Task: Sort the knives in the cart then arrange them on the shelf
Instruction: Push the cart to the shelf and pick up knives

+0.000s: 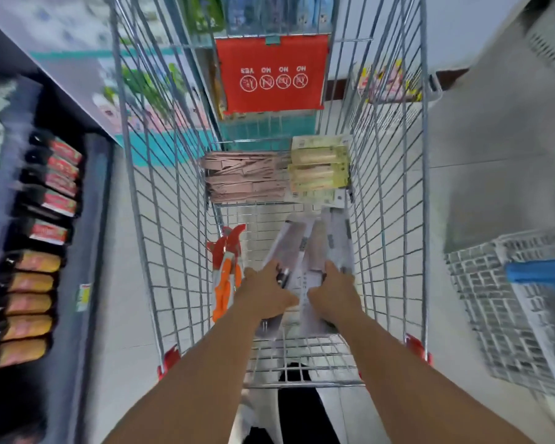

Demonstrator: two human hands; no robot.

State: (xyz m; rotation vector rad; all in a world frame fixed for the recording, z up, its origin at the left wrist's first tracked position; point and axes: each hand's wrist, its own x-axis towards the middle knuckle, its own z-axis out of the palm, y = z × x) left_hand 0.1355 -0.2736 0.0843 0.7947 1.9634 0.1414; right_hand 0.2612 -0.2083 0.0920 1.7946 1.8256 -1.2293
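Both my arms reach down into a wire shopping cart point(161, 219). My left hand point(265, 293) and my right hand point(334, 296) both grip a stack of knives in white and grey card packs point(311, 248) lying along the cart floor. To the left of them, against the cart's wall, lie orange-handled knives in red packs point(226, 270). At the far end of the cart sit pinkish-brown flat packs point(244, 177) and pale yellow-green packs point(319, 168). The view is blurred, so fine detail of the packs is unclear.
A dark shelf point(93, 200) on the left holds rows of hanging red and orange packs point(45, 238). A red sign point(273, 75) hangs on the cart's far end. At the right stands a second wire basket with a blue handle point(526, 299).
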